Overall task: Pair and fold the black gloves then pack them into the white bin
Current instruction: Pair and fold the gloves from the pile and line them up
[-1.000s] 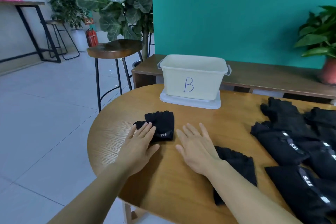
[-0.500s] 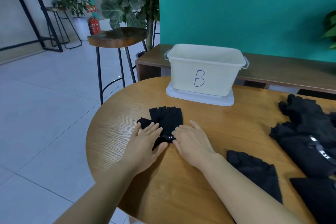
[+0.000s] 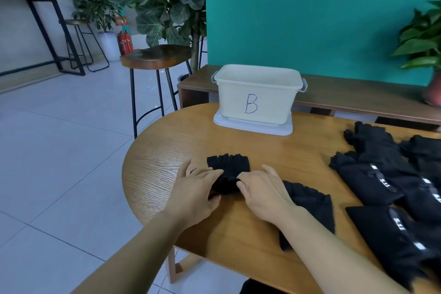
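Left hand (image 3: 194, 190) and right hand (image 3: 261, 190) each grip one glove pair (image 3: 230, 166) mid-fold; a pile of gloves (image 3: 372, 174) waits, the white bin (image 3: 274, 102) seemingly unfilled.

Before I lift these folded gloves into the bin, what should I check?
1. Left hand grip on the folded black gloves: ok, curled over the near edge.
2. Right hand grip on them: ok, pinching the near edge.
3. Bundle holds two gloves: cannot tell.
4. White bin open: ok, no lid on top.
5. Table between gloves and bin bare: ok.
6. Room inside bin: cannot tell, floor hidden.
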`<action>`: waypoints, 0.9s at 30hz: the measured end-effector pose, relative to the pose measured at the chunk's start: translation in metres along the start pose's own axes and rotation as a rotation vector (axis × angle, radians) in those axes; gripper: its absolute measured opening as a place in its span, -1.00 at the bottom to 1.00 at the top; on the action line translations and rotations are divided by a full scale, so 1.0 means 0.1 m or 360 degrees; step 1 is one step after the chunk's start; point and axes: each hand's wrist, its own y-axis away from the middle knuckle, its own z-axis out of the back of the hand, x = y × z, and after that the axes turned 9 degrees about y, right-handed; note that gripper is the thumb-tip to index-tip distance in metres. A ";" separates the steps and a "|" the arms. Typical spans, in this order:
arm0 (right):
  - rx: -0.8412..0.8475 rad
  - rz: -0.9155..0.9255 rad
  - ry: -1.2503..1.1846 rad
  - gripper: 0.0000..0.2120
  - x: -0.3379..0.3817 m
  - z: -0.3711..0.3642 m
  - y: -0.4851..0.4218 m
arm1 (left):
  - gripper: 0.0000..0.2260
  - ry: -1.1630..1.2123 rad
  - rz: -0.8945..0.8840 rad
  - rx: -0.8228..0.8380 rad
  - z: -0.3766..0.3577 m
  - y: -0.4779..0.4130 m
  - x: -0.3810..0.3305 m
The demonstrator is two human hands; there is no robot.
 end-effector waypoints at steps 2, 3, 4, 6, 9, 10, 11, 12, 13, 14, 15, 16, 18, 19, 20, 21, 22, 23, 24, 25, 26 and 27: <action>0.0000 -0.0032 -0.0061 -0.73 -0.04 0.06 0.10 | -0.61 -0.0002 -0.0006 -0.0036 0.06 0.00 -0.11; -0.0006 -0.0041 -0.0091 -0.72 -0.06 0.10 0.14 | -0.65 -0.0007 0.0000 -0.0056 0.10 -0.01 -0.16; -0.0018 -0.0052 -0.0143 -0.72 -0.08 0.13 0.18 | -0.68 -0.0015 -0.0003 -0.0073 0.13 -0.02 -0.20; -0.0099 -0.0080 -0.0311 -0.71 -0.12 0.22 0.27 | -0.71 0.0007 -0.0011 -0.0101 0.22 -0.05 -0.29; -0.0239 -0.0167 -0.0642 -0.59 -0.23 0.35 0.37 | -0.73 0.0121 0.0028 -0.0158 0.39 -0.11 -0.48; -0.0248 -0.0224 -0.0746 -0.50 -0.26 0.39 0.39 | -0.75 0.0183 0.0060 -0.0162 0.45 -0.14 -0.53; -0.0255 -0.0269 -0.0865 -0.44 -0.28 0.43 0.41 | -0.78 0.0291 0.0094 -0.0161 0.52 -0.16 -0.61; -0.0272 -0.0298 -0.1022 -0.46 -0.31 0.45 0.41 | -0.80 0.0483 0.0135 -0.0157 0.58 -0.17 -0.67; -0.0317 -0.0310 -0.1202 -0.56 -0.33 0.48 0.41 | -0.81 0.0735 0.0164 -0.0154 0.65 -0.17 -0.75; -0.0362 -0.0315 -0.1388 -0.70 -0.35 0.52 0.42 | -0.79 0.0969 0.0190 -0.0131 0.74 -0.17 -0.85; -0.0395 -0.0311 -0.1548 -0.83 -0.37 0.57 0.43 | -0.78 0.1149 0.0193 -0.0107 0.82 -0.16 -0.94; -0.0425 -0.0313 -0.1665 -0.92 -0.38 0.62 0.45 | -0.78 0.1239 0.0181 -0.0068 0.88 -0.16 -1.00; -0.0491 -0.0351 -0.1778 -0.92 -0.41 0.73 0.49 | -0.85 0.1325 0.0143 0.0044 0.92 -0.16 -1.06; -0.0501 -0.0373 -0.1805 -0.87 -0.43 0.78 0.52 | -0.89 0.1393 0.0120 0.0079 0.93 -0.17 -1.08; -0.0501 -0.0394 -0.1834 -0.83 -0.43 0.81 0.55 | -0.88 0.1451 0.0102 0.0099 0.92 -0.18 -1.10; -0.0503 -0.0411 -0.1854 -0.79 -0.43 0.84 0.59 | -0.83 0.1493 0.0091 0.0115 0.88 -0.19 -1.09; -0.0512 -0.0430 -0.1870 -0.72 -0.44 0.86 0.61 | -0.78 0.1542 0.0103 0.0124 0.85 -0.19 -1.09; -0.0530 -0.0442 -0.1889 -0.65 -0.46 0.87 0.64 | -0.77 0.1574 0.0105 0.0128 0.83 -0.19 -1.11; -0.0552 -0.0449 -0.1921 -0.59 -0.48 0.88 0.67 | -0.77 0.1609 0.0111 0.0131 0.83 -0.19 -1.13; -0.0570 -0.0446 -0.1959 -0.57 -0.50 0.89 0.70 | -0.78 0.1649 0.0121 0.0139 0.82 -0.19 -1.15; -0.0560 -0.0444 -0.2003 -0.57 -0.52 0.89 0.73 | -0.79 0.1693 0.0135 0.0154 0.83 -0.20 -1.18; -0.0520 -0.0439 -0.2062 -0.62 -0.55 0.89 0.76 | -0.79 0.1732 0.0162 0.0166 0.82 -0.20 -1.21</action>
